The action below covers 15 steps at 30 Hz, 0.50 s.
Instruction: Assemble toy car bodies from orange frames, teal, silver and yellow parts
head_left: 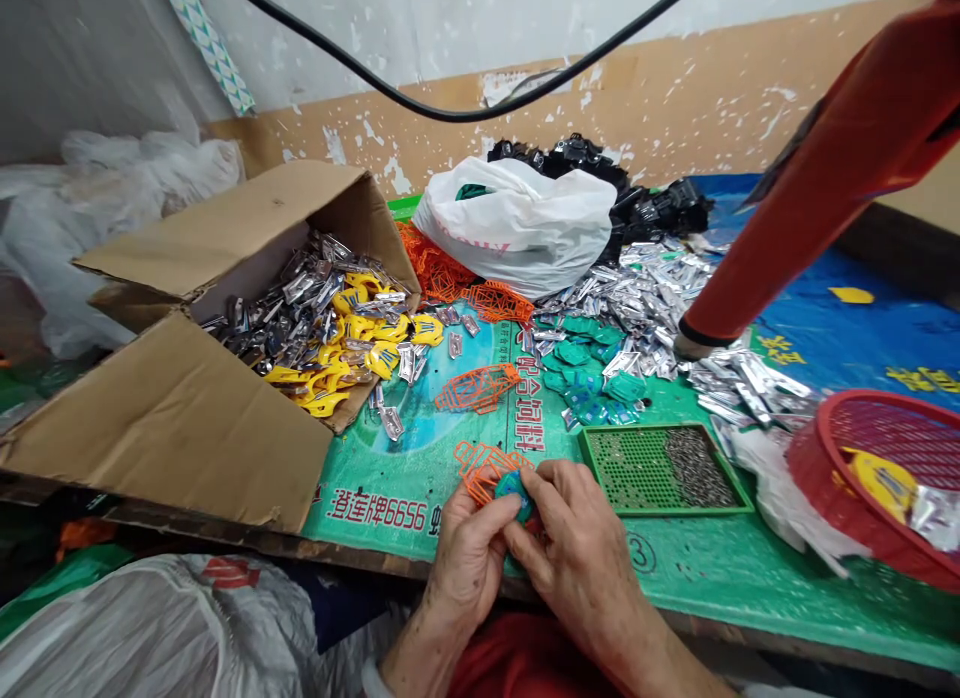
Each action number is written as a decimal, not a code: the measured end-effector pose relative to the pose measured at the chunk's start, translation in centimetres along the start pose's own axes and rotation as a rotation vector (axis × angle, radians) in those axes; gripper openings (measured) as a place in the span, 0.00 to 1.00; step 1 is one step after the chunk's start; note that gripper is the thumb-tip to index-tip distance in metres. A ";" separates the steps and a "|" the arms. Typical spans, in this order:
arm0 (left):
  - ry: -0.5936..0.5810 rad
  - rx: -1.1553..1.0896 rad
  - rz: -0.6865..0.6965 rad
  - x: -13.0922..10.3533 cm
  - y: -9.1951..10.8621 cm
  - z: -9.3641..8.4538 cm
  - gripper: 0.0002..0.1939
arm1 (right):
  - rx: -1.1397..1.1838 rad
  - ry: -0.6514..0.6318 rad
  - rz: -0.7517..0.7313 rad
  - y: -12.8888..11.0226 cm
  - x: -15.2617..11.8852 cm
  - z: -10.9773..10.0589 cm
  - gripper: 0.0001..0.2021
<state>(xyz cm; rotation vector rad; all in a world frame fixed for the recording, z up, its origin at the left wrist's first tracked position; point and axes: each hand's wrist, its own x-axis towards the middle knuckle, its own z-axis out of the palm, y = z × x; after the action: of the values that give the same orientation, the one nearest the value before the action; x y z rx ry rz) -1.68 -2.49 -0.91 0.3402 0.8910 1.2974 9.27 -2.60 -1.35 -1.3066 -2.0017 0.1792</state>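
My left hand (471, 546) and my right hand (574, 528) meet at the table's near edge, fingers closed around a small blue-green plastic piece (511, 490). An orange lattice plastic frame (480, 462) sticks out beyond my left fingers, against the piece; its lower part is hidden by my hands. Farther up the table lies another orange lattice frame (478, 388). To the right of my right hand is a green perforated tray (622, 468) with small metal screws (699, 465) heaped at its right end. A pile of blue-green plastic pieces (589, 363) rests behind the tray.
At left, a tipped cardboard box (187, 428) spills silvery and yellow plastic parts (360, 348). Behind stand a white plastic bag (525, 228), black parts (660, 210) and silvery parts (645, 288). A red pole-like tool (810, 188) slants down at right, above a red basket (862, 488).
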 end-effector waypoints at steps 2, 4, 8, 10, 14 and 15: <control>-0.022 0.049 0.011 0.0 0.0 0.2 0.12 | -0.016 0.021 -0.007 -0.1 -0.3 0.3 0.08; -0.024 0.095 0.012 0.1 -0.1 0.3 0.11 | -0.032 0.031 -0.022 -0.1 -0.5 0.5 0.09; 0.001 0.136 0.015 0.1 -0.2 0.5 0.09 | 0.045 -0.070 -0.023 0.1 -0.7 -0.1 0.16; -0.015 0.139 0.011 0.1 -0.2 0.4 0.10 | 0.172 -0.121 -0.011 0.7 -0.6 -1.5 0.18; 0.013 0.173 -0.042 0.1 0.0 0.3 0.11 | 0.160 0.268 0.151 3.6 0.6 -6.2 0.20; 0.020 0.188 -0.050 0.1 0.0 0.2 0.11 | 0.128 0.410 0.229 4.6 1.1 -7.5 0.22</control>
<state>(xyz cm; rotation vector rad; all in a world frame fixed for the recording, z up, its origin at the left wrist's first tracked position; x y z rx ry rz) -1.47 -2.35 -0.82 0.4502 1.0356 1.1756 17.23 -1.41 2.45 -1.3627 -1.4749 0.1315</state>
